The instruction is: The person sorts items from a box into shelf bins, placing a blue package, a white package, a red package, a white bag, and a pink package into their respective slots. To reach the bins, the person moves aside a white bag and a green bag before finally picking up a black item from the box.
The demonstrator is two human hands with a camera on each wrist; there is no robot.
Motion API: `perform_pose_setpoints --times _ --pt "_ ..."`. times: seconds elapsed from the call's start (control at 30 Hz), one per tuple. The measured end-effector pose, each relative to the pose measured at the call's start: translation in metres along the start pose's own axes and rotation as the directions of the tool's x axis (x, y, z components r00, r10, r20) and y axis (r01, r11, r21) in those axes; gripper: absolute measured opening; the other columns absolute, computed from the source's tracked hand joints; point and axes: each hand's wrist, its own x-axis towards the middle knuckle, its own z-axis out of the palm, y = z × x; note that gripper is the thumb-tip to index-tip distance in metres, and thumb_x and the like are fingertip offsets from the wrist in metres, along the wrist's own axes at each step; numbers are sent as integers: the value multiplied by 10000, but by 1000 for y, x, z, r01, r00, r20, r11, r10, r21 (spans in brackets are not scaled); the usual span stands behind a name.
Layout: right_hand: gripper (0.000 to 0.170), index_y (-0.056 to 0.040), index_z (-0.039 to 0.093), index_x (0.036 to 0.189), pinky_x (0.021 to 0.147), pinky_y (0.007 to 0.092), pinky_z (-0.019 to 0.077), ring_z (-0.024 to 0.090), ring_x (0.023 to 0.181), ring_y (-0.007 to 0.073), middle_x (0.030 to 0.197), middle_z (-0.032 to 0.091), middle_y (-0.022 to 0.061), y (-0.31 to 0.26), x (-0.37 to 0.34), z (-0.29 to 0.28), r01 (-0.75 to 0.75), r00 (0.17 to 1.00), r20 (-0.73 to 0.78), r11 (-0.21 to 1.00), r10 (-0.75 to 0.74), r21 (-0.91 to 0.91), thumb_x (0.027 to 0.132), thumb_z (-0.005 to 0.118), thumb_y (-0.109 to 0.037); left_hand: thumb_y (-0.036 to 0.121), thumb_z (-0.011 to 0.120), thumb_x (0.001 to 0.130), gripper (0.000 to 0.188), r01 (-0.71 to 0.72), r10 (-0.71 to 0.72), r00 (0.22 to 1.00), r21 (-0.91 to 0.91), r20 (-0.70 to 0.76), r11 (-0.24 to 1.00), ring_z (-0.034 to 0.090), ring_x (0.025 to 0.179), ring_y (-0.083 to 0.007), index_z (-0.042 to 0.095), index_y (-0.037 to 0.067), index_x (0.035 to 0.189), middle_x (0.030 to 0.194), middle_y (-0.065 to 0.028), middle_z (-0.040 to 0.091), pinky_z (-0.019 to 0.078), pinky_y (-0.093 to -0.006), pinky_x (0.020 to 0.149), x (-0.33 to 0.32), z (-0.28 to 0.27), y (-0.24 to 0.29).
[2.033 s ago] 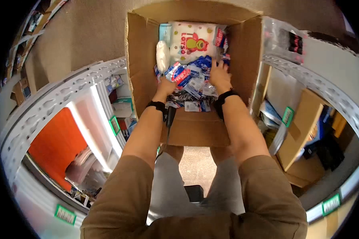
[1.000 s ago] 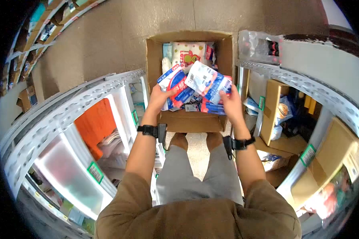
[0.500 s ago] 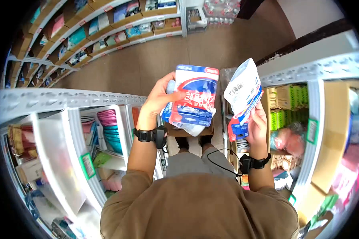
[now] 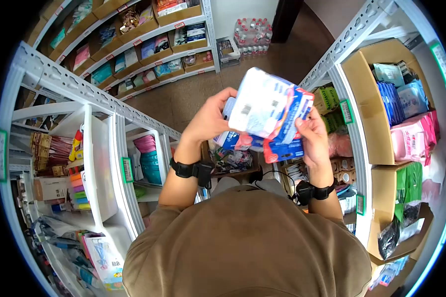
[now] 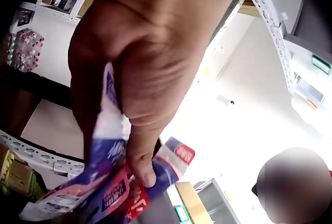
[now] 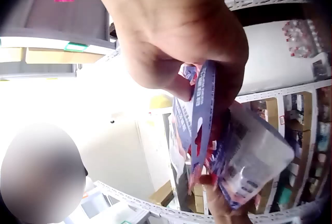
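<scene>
Both hands hold flat plastic packets in blue, red and white, raised in front of the body in the head view. My left hand (image 4: pixel 210 119) grips some by their left side, its thumb across them in the left wrist view, where a printed packet (image 5: pixel 111 154) hangs from the grip. My right hand (image 4: pixel 314 138) pinches others at their right edge, including a white-backed packet (image 4: pixel 260 106) with printed labels that overlaps the left hand's packets. In the right wrist view, a blue packet edge (image 6: pixel 202 99) sticks out between thumb and fingers.
Below the hands stands a cardboard box (image 4: pixel 213 166) with small packaged goods in it. White metal shelves (image 4: pixel 109 123) run along the left; open cartons (image 4: pixel 362 99) fill the right-hand rack. Shrink-wrapped bottles (image 4: pixel 252 34) stand on the floor at the back.
Both hands have come up out of the cardboard box with packets and drawn together, so that the packets now overlap. The head view has tilted up towards the far shelves.
</scene>
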Motion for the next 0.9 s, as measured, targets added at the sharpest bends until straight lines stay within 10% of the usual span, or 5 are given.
perform_pose_setpoints --times 0.2,0.3,0.57,0.7,0.9 --pt "462 -10 428 1383 1000 369 480 624 1128 218 1272 609 138 -35 -22 -19 73 997 -52 972 -63 224 953 570 -101 -115 754 733 254 47 -56 996 -136 -68 990 666 973 -184 622 41 884 891 -96 726 515 -379 893 -3 -5 23" --pt "507 -6 385 1420 1027 381 467 604 1173 235 1327 575 153 -40 -27 -26 83 996 0 954 -87 289 953 561 -97 -91 714 769 199 -464 426 883 510 198 724 662 967 -254 601 61 707 796 -92 716 450 -471 985 3 -9 44" --pt "435 -20 409 1408 1018 357 470 591 1174 205 1321 581 117 -42 -33 -9 -63 989 148 846 -19 529 993 497 -117 94 538 876 235 -594 587 786 -505 -195 626 515 846 -253 427 95 669 696 -73 531 406 -574 1000 26 47 27" --pt "403 -28 424 1392 1023 380 468 595 1170 212 1324 580 116 -45 -33 0 -88 986 166 803 -14 590 1007 480 -134 90 593 840 230 -725 729 618 143 -294 673 567 1073 -336 448 83 661 965 -158 612 433 -480 984 23 59 38" --pt "374 -38 441 1368 1043 405 455 583 1203 229 1325 582 116 -52 -31 20 -57 989 142 799 -36 599 1018 473 -165 223 659 757 152 -662 909 273 747 314 -59 516 1223 -315 550 205 652 1148 -30 703 307 -520 1078 22 78 67"
